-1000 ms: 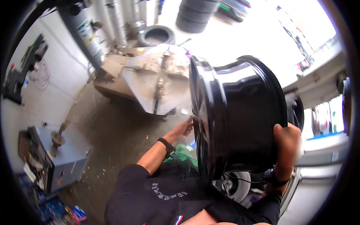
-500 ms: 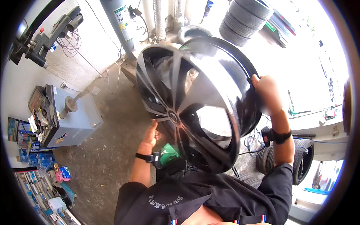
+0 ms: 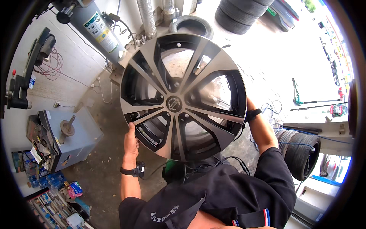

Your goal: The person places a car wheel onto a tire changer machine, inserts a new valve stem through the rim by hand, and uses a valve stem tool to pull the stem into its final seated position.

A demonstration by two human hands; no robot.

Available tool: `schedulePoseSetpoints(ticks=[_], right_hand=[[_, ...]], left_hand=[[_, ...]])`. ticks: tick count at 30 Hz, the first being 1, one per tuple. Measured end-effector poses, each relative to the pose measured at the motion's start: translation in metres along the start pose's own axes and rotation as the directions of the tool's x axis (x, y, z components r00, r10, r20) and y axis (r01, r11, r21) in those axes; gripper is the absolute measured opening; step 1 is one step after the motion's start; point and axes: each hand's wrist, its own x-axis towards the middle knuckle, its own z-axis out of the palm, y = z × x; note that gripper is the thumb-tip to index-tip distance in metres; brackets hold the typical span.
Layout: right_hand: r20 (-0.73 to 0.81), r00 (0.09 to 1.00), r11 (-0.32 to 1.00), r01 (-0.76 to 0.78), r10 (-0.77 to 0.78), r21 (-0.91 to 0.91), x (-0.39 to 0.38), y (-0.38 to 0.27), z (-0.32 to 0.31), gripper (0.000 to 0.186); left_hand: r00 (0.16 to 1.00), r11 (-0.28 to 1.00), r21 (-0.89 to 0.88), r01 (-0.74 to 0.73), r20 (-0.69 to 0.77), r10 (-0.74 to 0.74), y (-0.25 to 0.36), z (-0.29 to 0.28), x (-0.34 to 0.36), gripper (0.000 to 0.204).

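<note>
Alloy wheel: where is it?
Head view, centre: the alloy wheel is between the left hand and the mostly hidden right hand, below the flat-lying tyre in the picture.

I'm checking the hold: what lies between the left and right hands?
In the head view, the rim spans from left hand to mostly hidden right hand.

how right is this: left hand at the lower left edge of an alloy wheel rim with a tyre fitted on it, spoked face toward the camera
Not quite: no tyre is fitted. The head view shows the alloy wheel rim bare, with the left hand at its lower left edge and its spoked face toward the camera.
</note>
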Motion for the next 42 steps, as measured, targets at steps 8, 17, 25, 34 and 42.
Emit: schedulePoseSetpoints(ticks=[8, 17, 25, 34, 42], right_hand=[[0.099, 0.99, 0.99, -0.089, 0.1, -0.113, 0.067, 0.108, 0.002, 0.048], [0.207, 0.976, 0.976, -0.028, 0.073, -0.214, 0.13, 0.187, 0.006, 0.048], [0.265, 0.964, 0.96, 0.074, 0.0, -0.269, 0.158, 0.226, 0.013, 0.049], [0.285, 0.954, 0.938, 0.183, -0.096, -0.295, 0.176, 0.242, 0.023, 0.049], [0.295, 0.944, 0.921, 0.24, -0.147, -0.308, 0.175, 0.246, 0.023, 0.05]], left_hand=[[0.964, 0.964, -0.05, 0.262, -0.033, -0.263, -0.015, 0.029, 0.055, 0.059], [0.929, 0.938, -0.06, 0.341, -0.132, -0.346, -0.005, 0.079, 0.068, 0.053], [0.903, 0.918, -0.054, 0.393, -0.165, -0.396, -0.015, 0.089, 0.082, 0.047], [0.917, 0.922, -0.096, 0.375, -0.103, -0.384, -0.024, 0.089, 0.093, 0.049], [0.914, 0.925, -0.004, 0.38, -0.153, -0.376, -0.022, 0.088, 0.103, 0.048]])
